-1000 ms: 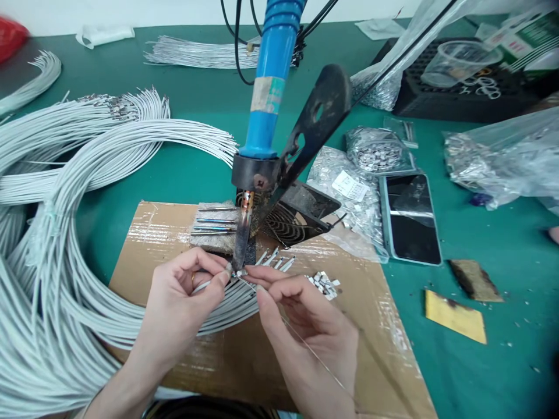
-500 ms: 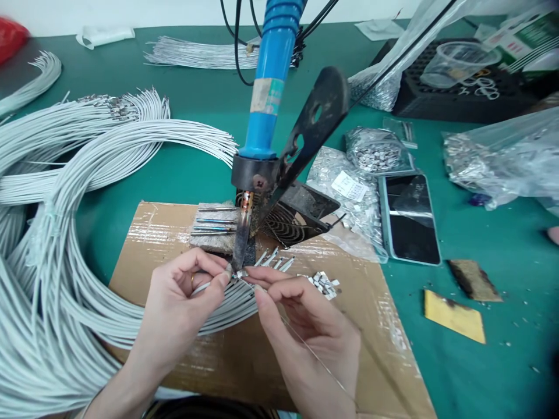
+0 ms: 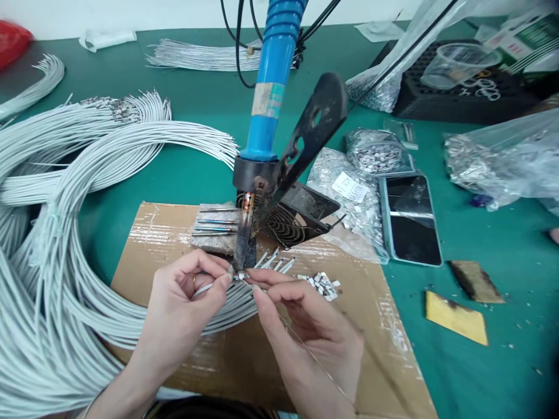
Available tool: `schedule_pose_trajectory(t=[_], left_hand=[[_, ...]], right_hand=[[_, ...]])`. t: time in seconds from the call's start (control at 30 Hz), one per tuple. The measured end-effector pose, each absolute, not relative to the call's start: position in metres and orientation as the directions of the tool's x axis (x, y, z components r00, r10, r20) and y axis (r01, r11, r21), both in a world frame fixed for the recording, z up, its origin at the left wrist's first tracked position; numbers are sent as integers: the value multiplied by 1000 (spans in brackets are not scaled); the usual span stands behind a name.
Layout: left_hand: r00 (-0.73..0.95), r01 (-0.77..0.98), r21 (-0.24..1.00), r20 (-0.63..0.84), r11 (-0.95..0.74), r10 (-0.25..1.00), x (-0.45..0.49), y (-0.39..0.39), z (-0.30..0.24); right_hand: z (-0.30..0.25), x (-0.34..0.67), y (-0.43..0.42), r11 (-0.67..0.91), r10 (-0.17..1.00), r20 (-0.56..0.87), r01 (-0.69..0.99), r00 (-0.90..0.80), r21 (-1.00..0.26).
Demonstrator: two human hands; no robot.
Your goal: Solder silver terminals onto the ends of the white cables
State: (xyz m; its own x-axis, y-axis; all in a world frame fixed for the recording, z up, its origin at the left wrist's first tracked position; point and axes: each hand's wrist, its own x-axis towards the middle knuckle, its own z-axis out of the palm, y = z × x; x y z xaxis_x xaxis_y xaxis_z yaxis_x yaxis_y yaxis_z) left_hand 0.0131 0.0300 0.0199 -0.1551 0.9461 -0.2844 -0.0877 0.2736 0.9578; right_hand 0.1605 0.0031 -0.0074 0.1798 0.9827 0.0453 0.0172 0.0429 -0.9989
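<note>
A blue-handled soldering iron (image 3: 267, 110) is held in a black metal stand (image 3: 312, 134), its dark tip pointing down between my hands. My left hand (image 3: 187, 302) pinches the end of a white cable (image 3: 204, 288) just left of the tip. Closed around a thin solder wire (image 3: 315, 359), my right hand (image 3: 310, 331) brings it to the tip from the right, and the wire trails back below the palm. A small shiny metal piece (image 3: 240, 276) sits at the cable end beneath the tip, partly covered by fingertips. The bundle of white cables (image 3: 236, 314) passes under both hands.
Brown cardboard (image 3: 384, 349) lies under the work. Small metal clips (image 3: 323, 285) are piled right of my hand. Large cable coils (image 3: 65, 250) fill the left side. Farther right are bags of metal parts (image 3: 375, 151), a phone (image 3: 413, 218) and a yellow sponge (image 3: 456, 317).
Both hands stay almost where they were at the iron's tip. The whole view has shifted very slightly; nothing has been let go or picked up.
</note>
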Motion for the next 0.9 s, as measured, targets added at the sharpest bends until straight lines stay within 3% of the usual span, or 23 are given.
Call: schedule_pose_trajectory(t=[0.5, 0.9], left_hand=[[-140, -77, 958, -284, 276, 949, 11, 31, 17], [-225, -76, 954, -299, 289, 928, 21, 30, 29]], right_hand=[[-5, 154, 1, -8, 973, -11, -10, 231, -1000], [-4, 154, 2, 21, 969, 23, 8, 246, -1000]])
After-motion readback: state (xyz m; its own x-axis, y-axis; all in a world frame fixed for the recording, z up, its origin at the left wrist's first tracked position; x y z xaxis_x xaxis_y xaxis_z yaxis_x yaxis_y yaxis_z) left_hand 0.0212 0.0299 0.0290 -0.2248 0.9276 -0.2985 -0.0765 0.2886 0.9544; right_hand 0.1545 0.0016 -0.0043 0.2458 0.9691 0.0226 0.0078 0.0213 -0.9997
